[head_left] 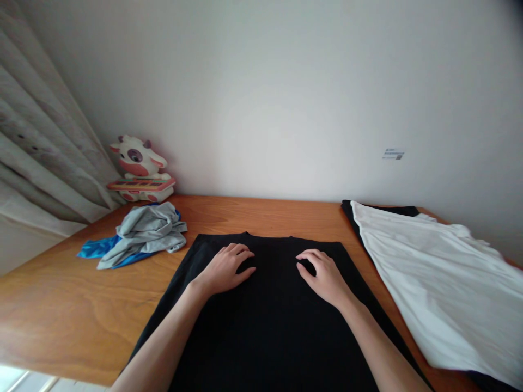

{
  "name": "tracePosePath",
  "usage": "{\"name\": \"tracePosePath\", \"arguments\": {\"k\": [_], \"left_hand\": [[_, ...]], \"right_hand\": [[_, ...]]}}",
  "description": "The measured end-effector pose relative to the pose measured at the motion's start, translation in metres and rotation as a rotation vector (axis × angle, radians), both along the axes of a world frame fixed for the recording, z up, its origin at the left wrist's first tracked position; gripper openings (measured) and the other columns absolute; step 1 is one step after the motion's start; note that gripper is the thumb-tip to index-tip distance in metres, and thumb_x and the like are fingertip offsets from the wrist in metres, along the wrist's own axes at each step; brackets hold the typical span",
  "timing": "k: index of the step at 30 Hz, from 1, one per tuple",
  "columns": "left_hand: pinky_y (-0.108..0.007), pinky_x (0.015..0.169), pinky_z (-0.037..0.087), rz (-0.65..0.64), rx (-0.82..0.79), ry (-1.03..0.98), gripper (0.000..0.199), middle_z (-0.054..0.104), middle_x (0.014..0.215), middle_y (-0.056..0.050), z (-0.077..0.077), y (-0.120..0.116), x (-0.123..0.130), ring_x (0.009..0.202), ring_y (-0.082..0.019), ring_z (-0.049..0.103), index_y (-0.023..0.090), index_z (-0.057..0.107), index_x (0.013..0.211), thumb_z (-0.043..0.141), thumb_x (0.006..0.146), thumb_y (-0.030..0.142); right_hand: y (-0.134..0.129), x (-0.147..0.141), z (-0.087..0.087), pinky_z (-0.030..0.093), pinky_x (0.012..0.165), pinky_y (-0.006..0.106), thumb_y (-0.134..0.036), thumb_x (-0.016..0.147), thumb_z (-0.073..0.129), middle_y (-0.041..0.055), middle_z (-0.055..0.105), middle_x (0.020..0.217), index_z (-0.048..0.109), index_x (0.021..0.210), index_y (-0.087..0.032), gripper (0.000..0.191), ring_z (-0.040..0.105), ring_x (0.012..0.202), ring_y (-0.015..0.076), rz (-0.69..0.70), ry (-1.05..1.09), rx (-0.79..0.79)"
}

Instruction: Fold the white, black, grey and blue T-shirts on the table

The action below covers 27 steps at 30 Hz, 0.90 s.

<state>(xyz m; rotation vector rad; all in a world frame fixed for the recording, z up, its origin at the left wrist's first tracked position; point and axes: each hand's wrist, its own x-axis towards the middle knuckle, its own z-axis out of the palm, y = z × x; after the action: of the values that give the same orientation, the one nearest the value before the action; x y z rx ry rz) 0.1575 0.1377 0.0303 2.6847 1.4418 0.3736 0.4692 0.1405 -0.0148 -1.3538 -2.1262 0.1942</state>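
Observation:
A black garment, which looks like a shirt (pixel 269 326), lies spread flat on the wooden table, its far edge straight with a shallow dip in the middle. Over its upper left part rests my left hand (pixel 229 268), fingers curved and thumb apart from them. My right hand (pixel 321 274) is over the upper right part, its thumb and fingers also apart with a gap between. Neither hand grips anything. Both forearms reach in across the cloth, and the shirt's near end runs out of view at the bottom.
Grey and blue clothes (pixel 149 231) lie crumpled at the left. Behind them stands a cow-shaped toy keyboard (pixel 141 170) against the wall. On the right a white garment (pixel 445 283) lies flat over dark cloth. A curtain (pixel 44 125) hangs at the left edge of the wooden table (pixel 73 310).

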Motion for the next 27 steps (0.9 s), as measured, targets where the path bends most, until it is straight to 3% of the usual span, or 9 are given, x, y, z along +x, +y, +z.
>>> {"name": "tracePosePath", "arguments": {"k": [4, 23, 27], "left_hand": [[-0.043, 0.100, 0.049, 0.156, 0.028, 0.019, 0.042, 0.063, 0.122, -0.011, -0.0042, 0.0024, -0.0018, 0.110, -0.027, 0.060, 0.020, 0.065, 0.126, 0.048, 0.099, 0.047], [-0.044, 0.099, 0.048, 0.175, -0.032, 0.072, 0.044, 0.062, 0.124, -0.012, -0.0047, 0.0006, 0.0011, 0.112, -0.029, 0.058, 0.019, 0.064, 0.129, 0.045, 0.100, 0.047], [-0.045, 0.097, 0.048, 0.340, -0.019, 0.039, 0.042, 0.063, 0.122, -0.014, -0.0041, 0.0033, 0.0005, 0.111, -0.029, 0.059, 0.017, 0.066, 0.123, 0.045, 0.099, 0.046]], "right_hand": [[0.0016, 0.0004, -0.0016, 0.050, 0.094, 0.042, -0.031, 0.095, 0.053, 0.0060, 0.069, 0.109, 0.068, 0.103, -0.025, 0.018, 0.065, 0.101, 0.0230, 0.008, 0.009, 0.004], [0.0017, 0.0016, -0.0007, 0.048, 0.095, 0.043, -0.030, 0.095, 0.052, 0.0054, 0.069, 0.109, 0.070, 0.097, -0.025, 0.018, 0.065, 0.102, 0.0231, 0.006, 0.004, -0.030], [0.0024, 0.0021, -0.0004, 0.049, 0.095, 0.041, -0.029, 0.095, 0.052, 0.0056, 0.069, 0.109, 0.070, 0.097, -0.025, 0.019, 0.066, 0.101, 0.0224, 0.013, 0.000, -0.025]]}}
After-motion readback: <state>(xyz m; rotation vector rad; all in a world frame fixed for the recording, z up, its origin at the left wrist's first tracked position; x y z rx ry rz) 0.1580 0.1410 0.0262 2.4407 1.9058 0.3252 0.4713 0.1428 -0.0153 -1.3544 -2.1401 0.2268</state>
